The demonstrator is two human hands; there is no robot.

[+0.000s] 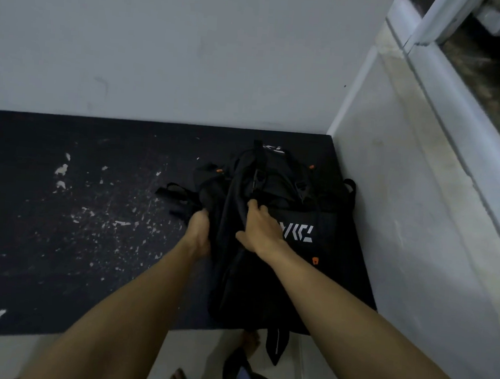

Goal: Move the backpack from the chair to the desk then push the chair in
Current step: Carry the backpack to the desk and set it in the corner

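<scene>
A single head-worn camera looked steeply forward and down from close above the dark worktop (59, 234), facing the pale wall (164, 48) behind it. Both forearms reached in from the bottom edge; wide-angle bending curved the window ledge (427, 128) at right.

Left of the hands (227, 232), the desk (59, 234) lies open. Right of them, a wall (419, 232) hems the backpack (265, 280); another wall stands behind.

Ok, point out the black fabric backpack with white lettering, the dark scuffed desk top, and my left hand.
black fabric backpack (315, 221): head view, front panel above lettering.
dark scuffed desk top (59, 234): head view, bare left area.
left hand (199, 233): head view, back of hand.
</scene>
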